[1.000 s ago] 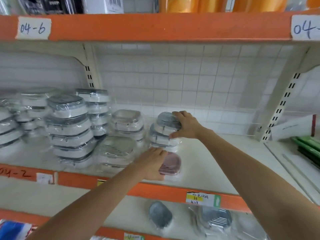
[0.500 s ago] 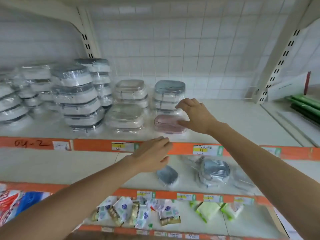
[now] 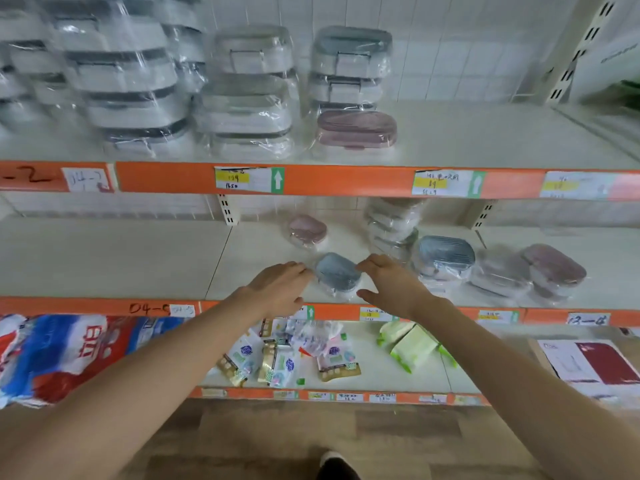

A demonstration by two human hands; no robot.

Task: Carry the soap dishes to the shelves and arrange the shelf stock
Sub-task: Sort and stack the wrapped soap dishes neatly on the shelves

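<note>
A blue-grey soap dish [image 3: 337, 274] in clear wrap lies near the front of the middle shelf [image 3: 138, 258]. My left hand [image 3: 278, 289] reaches it from the left, fingertips at its edge. My right hand [image 3: 389, 282] comes in from the right, fingers spread just over its right side. Neither hand visibly grips it. On the upper shelf [image 3: 485, 133] stand stacks of wrapped soap dishes [image 3: 249, 91], a grey-blue stack [image 3: 349, 67] and a pink dish [image 3: 356, 128] in front of it.
More wrapped dishes sit on the middle shelf: a pink one [image 3: 306, 230] behind, a tall stack [image 3: 393, 226], a blue one [image 3: 445, 256] and pink ones [image 3: 554, 270] at right. Small packets [image 3: 287, 355] fill the bottom shelf, bagged goods [image 3: 52, 351] at left.
Both hands left the upper-shelf stack and the pink dish and dropped to the middle shelf, closing in on the blue-grey dish. My view tilted downward.
</note>
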